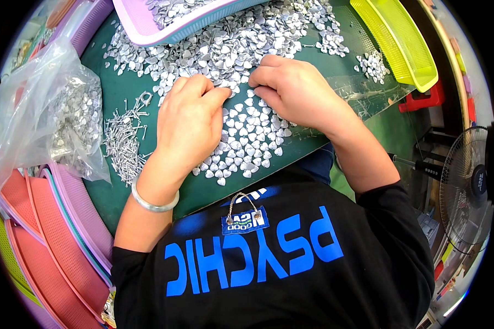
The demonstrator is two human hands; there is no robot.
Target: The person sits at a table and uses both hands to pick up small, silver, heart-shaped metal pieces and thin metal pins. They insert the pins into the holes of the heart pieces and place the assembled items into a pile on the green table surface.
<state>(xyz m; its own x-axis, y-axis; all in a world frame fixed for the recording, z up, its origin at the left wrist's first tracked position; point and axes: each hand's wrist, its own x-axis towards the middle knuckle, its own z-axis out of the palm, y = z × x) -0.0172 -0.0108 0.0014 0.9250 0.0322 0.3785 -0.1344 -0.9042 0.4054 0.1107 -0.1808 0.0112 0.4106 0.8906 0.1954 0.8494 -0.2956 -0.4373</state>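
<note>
Small silver heart-shaped pieces (219, 52) lie in a wide heap on the dark green tabletop (148, 194). A looser patch of heart pieces (250, 143) is spread nearer to me, between my wrists and the table's front edge. My left hand (187, 118) rests at the near edge of the heap, with its fingers curled and the thumb side toward the middle. Facing it, my right hand (293, 90) has thumb and index finger pinched together beside the hearts. Whatever either hand's fingertips hold is hidden or too small to make out.
Left of my left hand lies a pile of thin metal pins (125, 143). Beyond it stands a clear plastic bag (71, 123) of silver pieces. Stacked coloured baskets (60, 230) fill the lower left. A pink-blue basket (134, 30), a lime basket (398, 46) and a fan (466, 183) surround the workspace.
</note>
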